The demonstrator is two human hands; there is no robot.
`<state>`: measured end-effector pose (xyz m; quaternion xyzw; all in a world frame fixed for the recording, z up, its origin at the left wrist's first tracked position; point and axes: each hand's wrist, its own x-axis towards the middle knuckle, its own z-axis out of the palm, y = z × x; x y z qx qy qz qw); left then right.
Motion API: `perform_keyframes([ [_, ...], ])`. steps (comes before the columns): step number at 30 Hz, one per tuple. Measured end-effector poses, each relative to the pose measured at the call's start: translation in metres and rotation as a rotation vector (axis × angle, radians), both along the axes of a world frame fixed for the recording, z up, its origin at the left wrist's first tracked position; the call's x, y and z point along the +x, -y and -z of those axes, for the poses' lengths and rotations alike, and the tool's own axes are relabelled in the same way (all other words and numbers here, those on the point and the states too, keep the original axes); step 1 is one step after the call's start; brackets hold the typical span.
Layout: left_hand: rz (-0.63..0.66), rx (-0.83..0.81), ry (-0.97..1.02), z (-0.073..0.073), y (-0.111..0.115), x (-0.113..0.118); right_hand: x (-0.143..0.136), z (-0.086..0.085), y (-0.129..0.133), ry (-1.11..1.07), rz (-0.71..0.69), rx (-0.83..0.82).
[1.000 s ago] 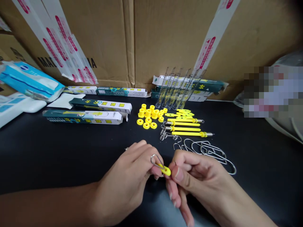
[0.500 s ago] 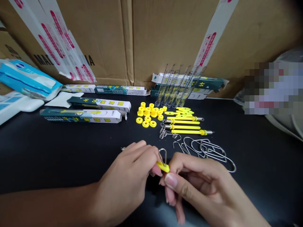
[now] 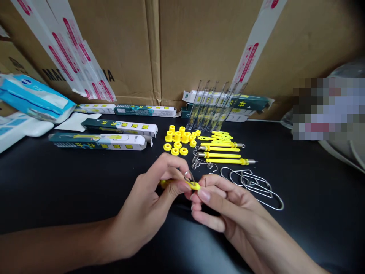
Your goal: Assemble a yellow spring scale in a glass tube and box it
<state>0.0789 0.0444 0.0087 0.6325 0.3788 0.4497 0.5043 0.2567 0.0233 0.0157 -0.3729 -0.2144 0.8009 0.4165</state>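
Between my two hands is a yellow plastic rod, a spring-scale part, with a bent metal hook at its right end. My left hand is closed on the rod, thumb pressed near the hook; more yellow shows behind its fingers. The thumb and fingers of my right hand pinch the rod's tip, and that contact is partly hidden. Beyond my hands lie several yellow rods with springs and loose coil springs. Large wire hooks lie just past my right hand.
Yellow caps and rings sit mid-table, with flat yellow pieces beside them. Clear tubes stand upright behind. Printed boxes and a blue tissue pack are at left. A cardboard carton forms the back; a plastic bag is at right.
My left hand has turned and lifted, its thumb now on top of the rod near the hook. The rod's tip has moved slightly up and left, and the hook leans over.
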Motion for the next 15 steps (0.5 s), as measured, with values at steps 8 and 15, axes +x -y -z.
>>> perform_keyframes([
  [8,0.080,-0.220,0.299,-0.007,-0.005,0.002,0.002,-0.009,0.002,-0.074,-0.063,-0.002],
  [15,0.138,-0.308,0.373,-0.009,-0.007,0.003,0.006,-0.008,-0.001,-0.093,-0.097,-0.026],
])
